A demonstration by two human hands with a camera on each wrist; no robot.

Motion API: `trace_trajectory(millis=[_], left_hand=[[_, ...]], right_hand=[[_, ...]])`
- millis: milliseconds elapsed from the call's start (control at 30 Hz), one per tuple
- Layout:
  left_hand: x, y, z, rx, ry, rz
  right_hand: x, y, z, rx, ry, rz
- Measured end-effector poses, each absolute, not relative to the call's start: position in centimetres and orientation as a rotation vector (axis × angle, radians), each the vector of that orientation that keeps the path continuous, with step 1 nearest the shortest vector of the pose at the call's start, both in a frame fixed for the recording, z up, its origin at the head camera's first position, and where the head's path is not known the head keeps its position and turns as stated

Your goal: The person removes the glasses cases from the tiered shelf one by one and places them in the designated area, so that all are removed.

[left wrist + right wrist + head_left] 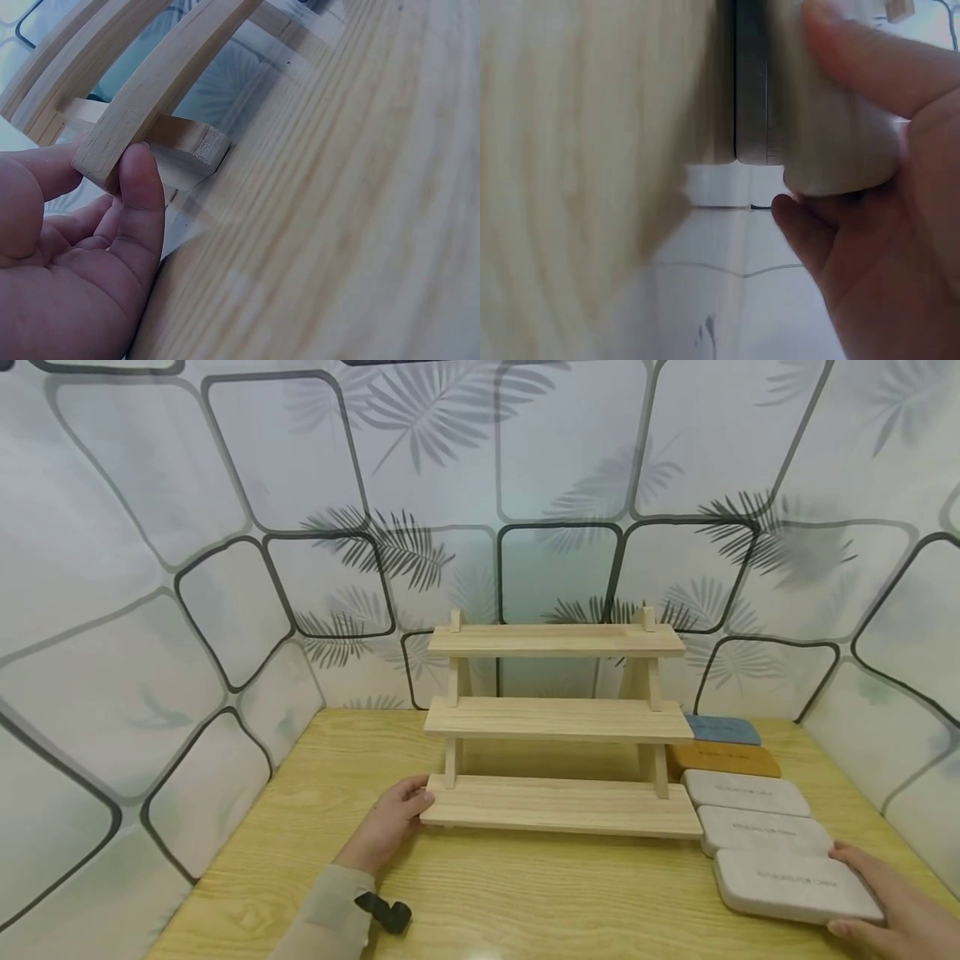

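Observation:
A three-tier wooden display stand [558, 718] stands on the table. My left hand [390, 818] pinches the left end of its lowest shelf, thumb on one side and a finger on the other, as the left wrist view shows at the shelf end [124, 142]. At the right, my right hand [892, 902] grips the right end of the nearest light grey flat case [795, 885]. In the right wrist view the thumb and fingers lie around that case [840, 142]. Whether it is lifted off the table cannot be told.
Behind the gripped case, more flat cases lie in a row: two light grey ones [765, 832] [746, 792], an orange-brown one [727, 758] and a blue one [723, 729]. They sit close by the stand's right side. Patterned curtain walls [450, 552] enclose the wooden table [480, 885].

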State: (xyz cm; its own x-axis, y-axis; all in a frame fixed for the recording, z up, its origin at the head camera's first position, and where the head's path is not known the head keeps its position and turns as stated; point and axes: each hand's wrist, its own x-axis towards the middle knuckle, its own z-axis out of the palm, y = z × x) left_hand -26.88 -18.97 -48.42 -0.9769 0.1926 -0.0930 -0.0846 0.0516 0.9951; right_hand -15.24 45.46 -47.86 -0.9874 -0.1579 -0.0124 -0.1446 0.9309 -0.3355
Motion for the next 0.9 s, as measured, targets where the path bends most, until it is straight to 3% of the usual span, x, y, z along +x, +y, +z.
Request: trace_trajectory(millis=[400, 900], left_hand=[[-26.9, -18.9, -48.3, 0.09, 2.127, 2.04], [-26.9, -18.9, -48.4, 0.088, 2.126, 2.039]], right_hand=[[-15.7, 46.1, -48.2, -0.214, 2.987, -0.686], [-16.7, 47.1, -49.0, -0.064, 2.873, -0.569]])
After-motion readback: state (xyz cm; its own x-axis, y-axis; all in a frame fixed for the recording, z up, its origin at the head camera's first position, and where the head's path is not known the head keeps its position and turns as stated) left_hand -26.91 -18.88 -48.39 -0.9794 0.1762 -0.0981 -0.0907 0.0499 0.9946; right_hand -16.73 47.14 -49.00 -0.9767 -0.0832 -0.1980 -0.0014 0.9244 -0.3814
